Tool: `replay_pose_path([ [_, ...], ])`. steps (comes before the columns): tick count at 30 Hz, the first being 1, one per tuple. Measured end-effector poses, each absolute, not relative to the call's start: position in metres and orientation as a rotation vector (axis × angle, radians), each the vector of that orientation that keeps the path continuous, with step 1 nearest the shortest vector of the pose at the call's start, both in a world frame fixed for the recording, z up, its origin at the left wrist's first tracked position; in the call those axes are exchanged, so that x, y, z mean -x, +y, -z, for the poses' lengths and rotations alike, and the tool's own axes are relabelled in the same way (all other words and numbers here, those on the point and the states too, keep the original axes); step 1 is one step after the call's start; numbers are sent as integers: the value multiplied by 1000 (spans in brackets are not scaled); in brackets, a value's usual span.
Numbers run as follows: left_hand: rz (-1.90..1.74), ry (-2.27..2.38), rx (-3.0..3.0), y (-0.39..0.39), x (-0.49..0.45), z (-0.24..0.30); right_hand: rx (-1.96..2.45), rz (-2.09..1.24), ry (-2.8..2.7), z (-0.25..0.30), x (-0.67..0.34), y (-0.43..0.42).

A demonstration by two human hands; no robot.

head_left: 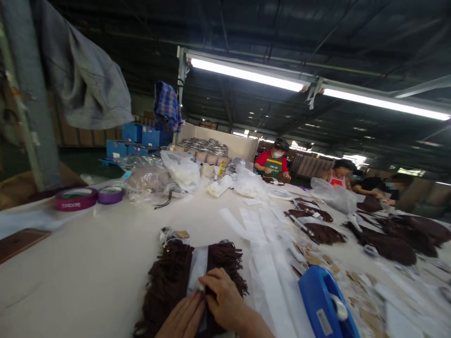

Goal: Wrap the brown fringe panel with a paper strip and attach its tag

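A dark brown fringed item, perhaps a bag (169,272), lies on the table in front of me with fringe spreading on both sides. A whitish strip of paper or film (198,265) runs down its middle. My left hand (185,314) rests on it, fingers straight and side by side. From the right, my right hand (225,300) curls its fingers at the strip, pinching a small crumpled white part of it close to my left fingertips. Metal rings and a small tan tag (182,234) show at the item's far end.
A blue tape dispenser (327,305) stands at my right beside long white strips (271,272). Magenta (75,199) and purple (110,195) tape rolls lie left, near plastic bags (179,169). More brown fringed pieces (384,241) cover the right side. Several people work across the table.
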State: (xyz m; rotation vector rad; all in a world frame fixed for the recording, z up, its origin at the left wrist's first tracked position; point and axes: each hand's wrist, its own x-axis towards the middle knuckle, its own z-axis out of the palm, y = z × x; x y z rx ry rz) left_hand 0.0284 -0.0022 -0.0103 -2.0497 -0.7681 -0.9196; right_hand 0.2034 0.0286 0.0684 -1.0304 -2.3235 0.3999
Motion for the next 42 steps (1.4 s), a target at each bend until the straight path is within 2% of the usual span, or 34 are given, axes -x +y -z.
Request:
replay_pose_path([
  [5, 1015, -1050, 2049, -12, -36, 21, 1000, -466, -2313, -73, -202, 22],
  [10, 1020, -1137, 2101, -21, -37, 17, 1041, -207, -2223, -58, -195, 17],
  [15, 987, -1172, 2132, -23, -35, 12, 825, 35, -2223, -49, -193, 18],
  [26, 1008, -1027, 2275, -17, -25, 4, 663, -26, -2247, -41, -200, 16],
  [34, 1058, -1091, 2457, -15, -19, 4, 624, -8, -2253, -30, -202, 18],
  [42, 802, -1059, 2530, -18, -22, -16, 594, 15, -2224, -38, -200, 12],
])
